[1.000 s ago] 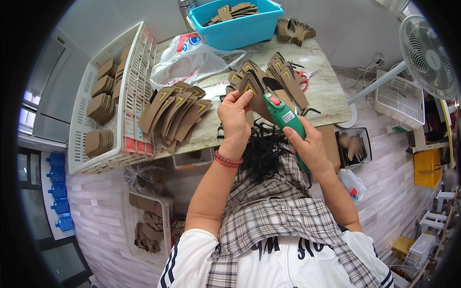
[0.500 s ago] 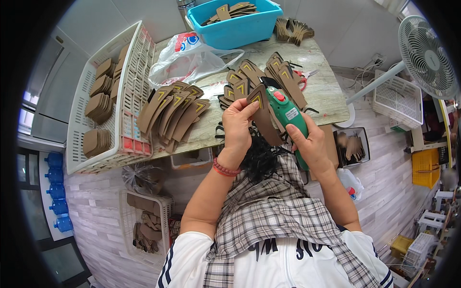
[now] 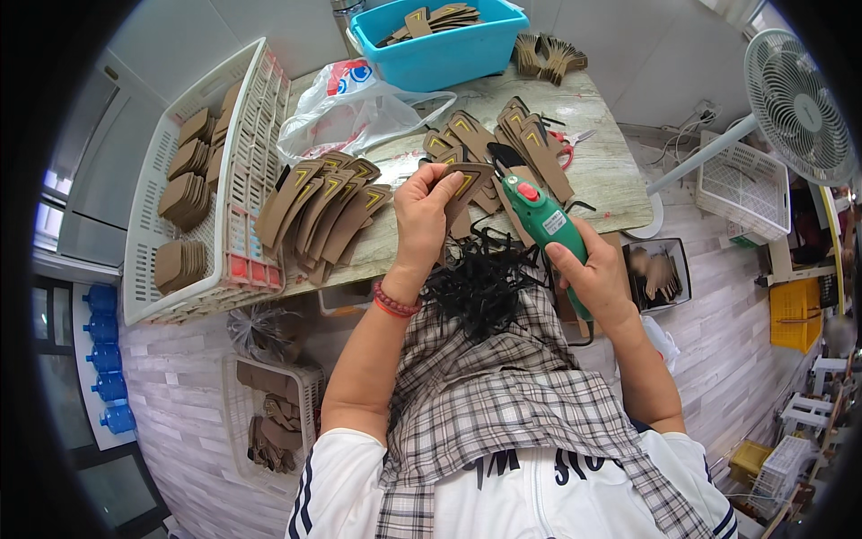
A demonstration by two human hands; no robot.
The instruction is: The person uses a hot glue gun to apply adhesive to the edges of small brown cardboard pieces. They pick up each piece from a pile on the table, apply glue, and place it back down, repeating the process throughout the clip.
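Pinched in my left hand (image 3: 418, 220) is a curved brown flat piece (image 3: 466, 182) with a yellow angled mark, turned sideways over the table's front edge. My right hand (image 3: 594, 274) grips a green handheld electric cutter (image 3: 549, 216) with a red switch. The cutter's tip points up and left, just right of the brown piece; whether they touch I cannot tell. Below, black strip scraps (image 3: 482, 280) heap on my plaid apron (image 3: 503, 404). More marked brown pieces lie fanned in a left pile (image 3: 325, 208) and a farther pile (image 3: 532, 148) beyond my hands.
Red-handled scissors (image 3: 567, 154) lie at the table's right. A blue bin (image 3: 440, 58) of brown pieces stands at the back, beside a white plastic bag (image 3: 350, 121). At left is a tall white crate (image 3: 229, 171); a fan (image 3: 797, 103) stands at far right.
My left hand has shifted left, and its brown piece has swung from hanging downward to lying more sideways. The cutter has moved slightly right and down, away from the piece. More black scraps show.
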